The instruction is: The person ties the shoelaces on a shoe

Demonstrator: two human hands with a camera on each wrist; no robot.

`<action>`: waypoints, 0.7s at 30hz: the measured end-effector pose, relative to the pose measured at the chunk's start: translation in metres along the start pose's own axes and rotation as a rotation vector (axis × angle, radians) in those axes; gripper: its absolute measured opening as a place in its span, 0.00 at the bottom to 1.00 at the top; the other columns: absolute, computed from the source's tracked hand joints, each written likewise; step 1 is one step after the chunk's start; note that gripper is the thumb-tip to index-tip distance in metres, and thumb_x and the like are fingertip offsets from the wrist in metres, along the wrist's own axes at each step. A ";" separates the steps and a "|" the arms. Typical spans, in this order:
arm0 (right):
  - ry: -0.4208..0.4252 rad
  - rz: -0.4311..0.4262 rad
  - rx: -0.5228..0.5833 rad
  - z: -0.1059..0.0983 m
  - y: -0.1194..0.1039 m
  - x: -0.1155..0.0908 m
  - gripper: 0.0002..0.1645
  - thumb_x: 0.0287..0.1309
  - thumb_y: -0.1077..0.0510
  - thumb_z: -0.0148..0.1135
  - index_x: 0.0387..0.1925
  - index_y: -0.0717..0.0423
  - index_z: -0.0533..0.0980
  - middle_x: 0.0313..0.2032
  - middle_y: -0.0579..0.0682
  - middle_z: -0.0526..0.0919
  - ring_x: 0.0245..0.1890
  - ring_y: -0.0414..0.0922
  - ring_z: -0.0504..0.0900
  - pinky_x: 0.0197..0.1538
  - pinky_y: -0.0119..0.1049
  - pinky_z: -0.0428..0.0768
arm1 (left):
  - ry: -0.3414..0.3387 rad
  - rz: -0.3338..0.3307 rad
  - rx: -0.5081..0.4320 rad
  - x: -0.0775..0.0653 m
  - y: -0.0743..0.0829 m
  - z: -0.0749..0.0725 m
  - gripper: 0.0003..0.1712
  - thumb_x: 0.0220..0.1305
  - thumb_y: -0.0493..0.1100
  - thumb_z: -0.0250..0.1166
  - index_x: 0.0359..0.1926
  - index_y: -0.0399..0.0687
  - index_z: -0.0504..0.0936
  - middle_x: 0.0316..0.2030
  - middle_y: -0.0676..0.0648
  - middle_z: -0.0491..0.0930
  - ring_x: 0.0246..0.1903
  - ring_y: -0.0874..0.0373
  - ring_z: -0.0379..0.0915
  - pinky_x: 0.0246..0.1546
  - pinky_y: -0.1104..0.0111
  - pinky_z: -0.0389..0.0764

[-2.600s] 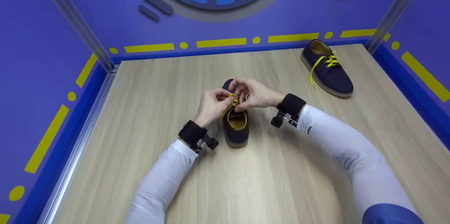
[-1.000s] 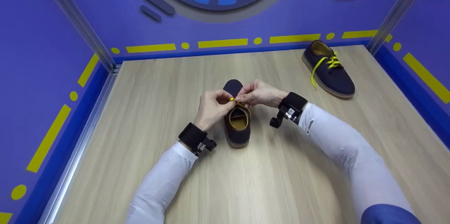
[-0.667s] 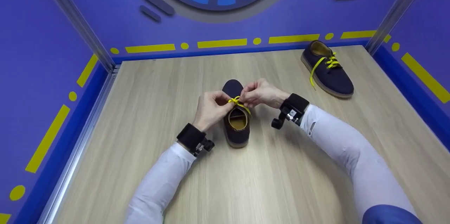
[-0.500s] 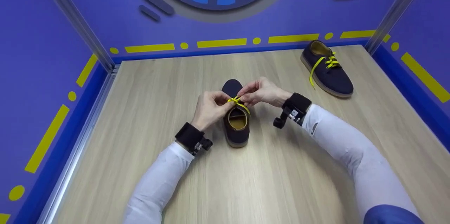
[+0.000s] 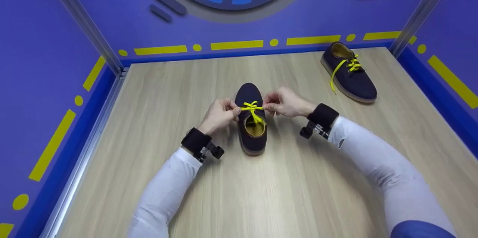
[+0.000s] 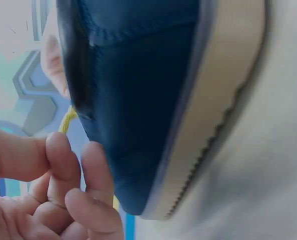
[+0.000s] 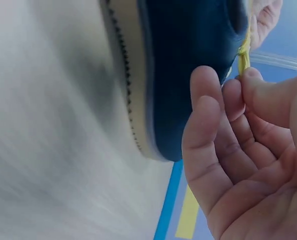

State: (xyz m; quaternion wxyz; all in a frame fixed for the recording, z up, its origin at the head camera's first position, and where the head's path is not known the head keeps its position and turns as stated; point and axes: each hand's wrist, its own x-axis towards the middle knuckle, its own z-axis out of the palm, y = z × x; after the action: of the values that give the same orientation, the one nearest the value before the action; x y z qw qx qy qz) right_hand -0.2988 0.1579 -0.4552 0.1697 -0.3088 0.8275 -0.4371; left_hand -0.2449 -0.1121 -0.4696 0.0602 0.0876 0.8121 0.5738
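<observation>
A dark shoe (image 5: 253, 142) stands upright mid-table, toe pointing away from me. Its yellow shoelace (image 5: 252, 108) forms a bow over the tongue, with loose ends hanging toward the opening. On the shoe's left side my left hand (image 5: 219, 114) pinches one part of the lace between thumb and forefinger. My right hand (image 5: 285, 102) pinches the lace on the opposite side, so it runs taut across the shoe. In the right wrist view the yellow lace (image 7: 244, 62) enters the thumb-and-finger pinch. The left wrist view shows the shoe's side (image 6: 138, 95) and pale sole beside curled fingers.
A matching dark shoe (image 5: 353, 77) with yellow laces sits at the back right, one lace end trailing over its side. Blue walls (image 5: 239, 25) enclose the wooden table (image 5: 239, 193) at the back and both sides.
Both hands were close together over the laces and have moved apart to either side of the shoe. The bow, earlier partly covered by fingers, now shows, pulled tight sideways.
</observation>
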 end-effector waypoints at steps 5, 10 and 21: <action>0.016 -0.019 0.020 0.004 0.011 -0.007 0.06 0.69 0.70 0.65 0.36 0.72 0.83 0.33 0.70 0.86 0.32 0.68 0.85 0.37 0.57 0.87 | -0.023 -0.112 -0.089 -0.003 -0.010 -0.005 0.07 0.71 0.33 0.65 0.32 0.42 0.81 0.26 0.47 0.85 0.41 0.30 0.86 0.38 0.57 0.86; 0.046 -0.014 0.071 0.011 0.012 -0.009 0.05 0.69 0.72 0.64 0.37 0.74 0.82 0.34 0.73 0.84 0.33 0.70 0.85 0.41 0.64 0.86 | -0.009 -0.132 -0.141 -0.008 -0.014 -0.004 0.06 0.70 0.31 0.65 0.33 0.40 0.81 0.29 0.39 0.87 0.30 0.45 0.87 0.34 0.54 0.88; 0.138 0.306 0.491 0.033 -0.008 -0.028 0.49 0.64 0.56 0.75 0.76 0.72 0.61 0.67 0.69 0.76 0.56 0.57 0.86 0.55 0.53 0.86 | -0.043 -0.119 -0.068 -0.024 0.002 0.013 0.36 0.70 0.45 0.69 0.71 0.29 0.72 0.62 0.33 0.81 0.53 0.49 0.83 0.49 0.61 0.86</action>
State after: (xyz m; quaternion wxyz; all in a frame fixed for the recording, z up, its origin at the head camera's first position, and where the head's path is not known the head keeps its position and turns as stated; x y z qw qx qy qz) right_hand -0.2566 0.1527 -0.4663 0.2464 -0.0998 0.7437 -0.6134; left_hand -0.2188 -0.1046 -0.4716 0.1146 0.0494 0.7943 0.5946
